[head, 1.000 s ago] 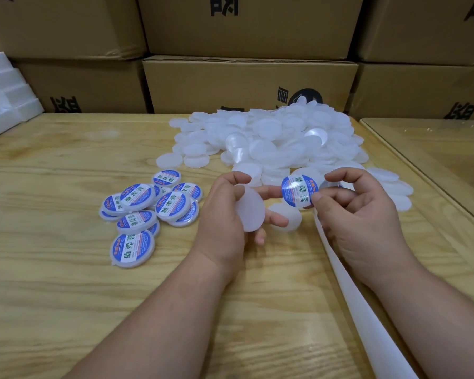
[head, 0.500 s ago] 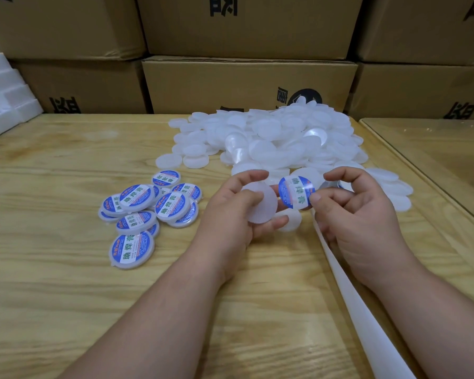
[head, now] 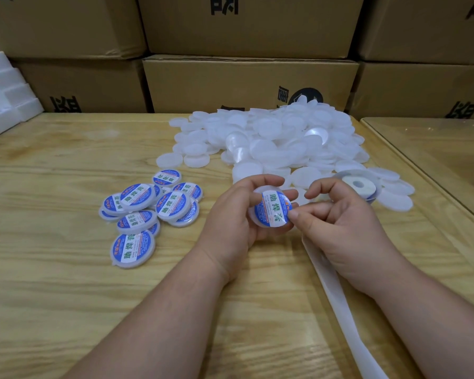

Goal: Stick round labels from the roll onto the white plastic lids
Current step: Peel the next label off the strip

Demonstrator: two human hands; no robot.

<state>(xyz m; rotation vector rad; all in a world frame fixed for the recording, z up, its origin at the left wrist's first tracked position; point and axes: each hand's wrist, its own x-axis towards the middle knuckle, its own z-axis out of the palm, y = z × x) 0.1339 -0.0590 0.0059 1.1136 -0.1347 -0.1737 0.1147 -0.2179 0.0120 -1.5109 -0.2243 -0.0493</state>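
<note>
Head view: left hand (head: pixel 237 214) holds a white lid (head: pixel 267 189) above the tabletop (head: pixel 52 296) centre, fingers curled round its rim. Round label (head: pixel 272 210) lies on the lid's face. Right hand (head: pixel 345 225): thumb tip on the label's right edge, other fingers curled; pinch or press, cannot tell. Label roll (head: pixel 357 184) just right; bare lid pile (head: pixel 274 140) far; labelled lids (head: pixel 148 212) left.

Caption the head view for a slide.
Left hand holds a white lid while the right hand presses a blue round label onto it, finished lids alongside.
</note>
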